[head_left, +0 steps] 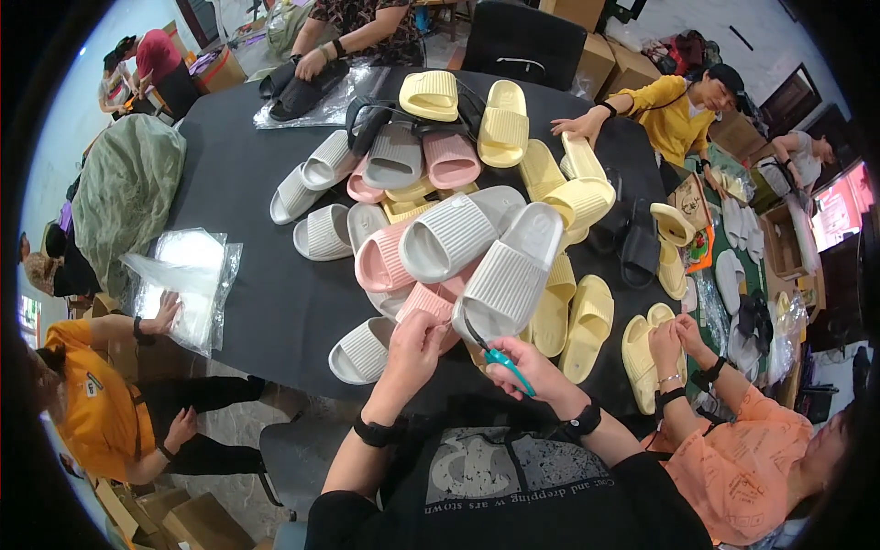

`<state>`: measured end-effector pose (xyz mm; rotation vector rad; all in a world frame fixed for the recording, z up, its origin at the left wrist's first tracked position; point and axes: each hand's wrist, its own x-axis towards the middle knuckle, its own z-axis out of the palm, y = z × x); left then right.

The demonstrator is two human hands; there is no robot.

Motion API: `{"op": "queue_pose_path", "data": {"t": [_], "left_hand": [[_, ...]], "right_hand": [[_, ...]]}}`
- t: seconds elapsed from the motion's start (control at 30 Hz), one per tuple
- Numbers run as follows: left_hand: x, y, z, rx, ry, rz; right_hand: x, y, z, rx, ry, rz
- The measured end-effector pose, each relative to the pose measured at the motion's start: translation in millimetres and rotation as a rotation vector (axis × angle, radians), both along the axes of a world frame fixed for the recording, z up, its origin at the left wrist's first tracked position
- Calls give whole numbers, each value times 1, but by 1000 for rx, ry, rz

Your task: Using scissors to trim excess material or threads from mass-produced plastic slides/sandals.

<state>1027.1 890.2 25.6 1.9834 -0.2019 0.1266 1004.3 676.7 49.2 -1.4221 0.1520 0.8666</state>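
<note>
The right hand (532,371) is closed on teal-handled scissors (490,353), their long axis running from 4 o'clock up to blades at 10 o'clock; the left hand (414,344), wrist bent, pinches the pink slipper (423,301) at the pile's near edge; the grey slipper (509,272) lies just beyond at 1 o'clock on the black table (247,183).

A single head-worn fisheye view looks steeply down and forward from above the wearer's chest onto a dark round surface (266,302), close enough that the forearms enter from the lower edge. The pile of slippers (458,229) sits near the centre, within arm's reach. Straight lines bow toward the black circular rim, where people seated around the far and side edges appear small and bent
</note>
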Motion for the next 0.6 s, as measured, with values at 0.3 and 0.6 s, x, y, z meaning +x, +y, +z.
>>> {"op": "queue_pose_path", "data": {"t": [0.3,0.6], "left_hand": [[-17,27,-1,33,-32,117],[-88,145,-12,228,149,603]], "right_hand": [[-2,-22,-6,-14,-47,83],[-10,-37,-19,27,-33,-43]]}}
